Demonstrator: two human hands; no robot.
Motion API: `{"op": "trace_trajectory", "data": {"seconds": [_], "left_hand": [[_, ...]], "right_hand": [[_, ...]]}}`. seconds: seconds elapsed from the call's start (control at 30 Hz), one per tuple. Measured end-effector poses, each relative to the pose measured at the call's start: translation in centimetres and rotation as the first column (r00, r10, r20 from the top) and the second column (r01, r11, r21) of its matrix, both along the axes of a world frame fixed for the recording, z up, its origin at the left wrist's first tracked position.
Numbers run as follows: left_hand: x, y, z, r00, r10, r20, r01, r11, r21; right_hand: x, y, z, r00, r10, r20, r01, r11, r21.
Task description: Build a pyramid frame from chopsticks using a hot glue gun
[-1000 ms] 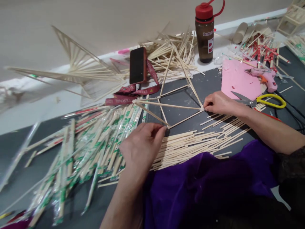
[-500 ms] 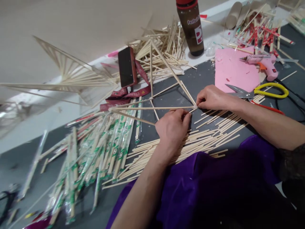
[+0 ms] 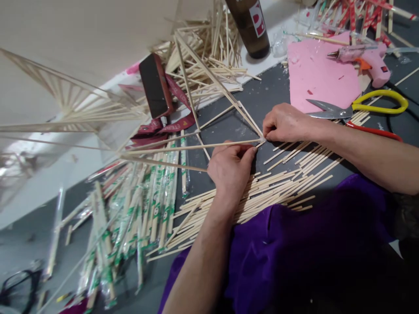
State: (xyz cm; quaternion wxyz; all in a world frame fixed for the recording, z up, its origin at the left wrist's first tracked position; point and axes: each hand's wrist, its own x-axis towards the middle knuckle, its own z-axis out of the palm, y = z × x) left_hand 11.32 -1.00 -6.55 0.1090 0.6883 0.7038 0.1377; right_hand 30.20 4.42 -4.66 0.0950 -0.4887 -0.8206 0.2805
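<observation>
A frame of joined wooden chopsticks (image 3: pixel 183 146) stands in front of me, its sticks meeting at a whitish corner near my hands. My left hand (image 3: pixel 231 168) is closed around a lower stick of this frame, thumb and fingertips pinching close to the corner. At the corner itself, the curled fingers of my right hand (image 3: pixel 284 124) press together on the joint; their tips are partly hidden. Loose bare chopsticks (image 3: pixel 268 198) lie on the table below both hands.
Wrapped chopsticks (image 3: pixel 157 196) lie at left, beside a larger stick structure (image 3: pixel 81 107). A phone (image 3: pixel 153 87) leans near a stick pile (image 3: pixel 212 65) and a bottle (image 3: pixel 252 30). Scissors (image 3: pixel 347 111), a glue gun (image 3: pixel 366 59) and a pink sheet (image 3: pixel 321 78) lie at right.
The camera view has shifted, so most of the background sits higher and farther left. Both hands keep their hold at the frame's corner, and the frame's top leans more to the left in view.
</observation>
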Motion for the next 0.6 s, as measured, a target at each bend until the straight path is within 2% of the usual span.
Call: {"op": "trace_trajectory", "data": {"seconds": [0.2,0.4,0.6], "left_hand": [[-0.17,0.30,-0.02,0.998,0.024,0.060,-0.022,0.999,-0.036],[-0.38,0.26,-0.06,0.996,-0.005,0.085,0.008,0.999,-0.034],[-0.13,0.19,0.08,0.998,-0.019,0.063,0.021,0.999,-0.036]], "right_hand": [[-0.18,0.12,-0.17,1.000,0.013,-0.019,-0.013,1.000,-0.028],[-0.35,0.11,-0.18,0.999,0.010,-0.052,-0.013,0.998,-0.054],[-0.39,0.02,-0.23,0.998,0.027,-0.056,-0.030,0.998,-0.046]]}}
